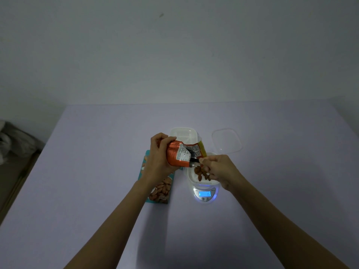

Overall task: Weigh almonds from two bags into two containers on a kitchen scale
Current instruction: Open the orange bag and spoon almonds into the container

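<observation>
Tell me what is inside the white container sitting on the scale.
Loose brown almonds lie in the container. The right hand covers its right side and the orange bag its far edge, so any more there are hidden.

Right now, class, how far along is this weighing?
Done: almonds lie in the container on the lit scale. In hand: left hand tilts the orange bag; right hand pinches a spoon at its mouth. Left: teal bag lies flat, rear container looks empty.
</observation>
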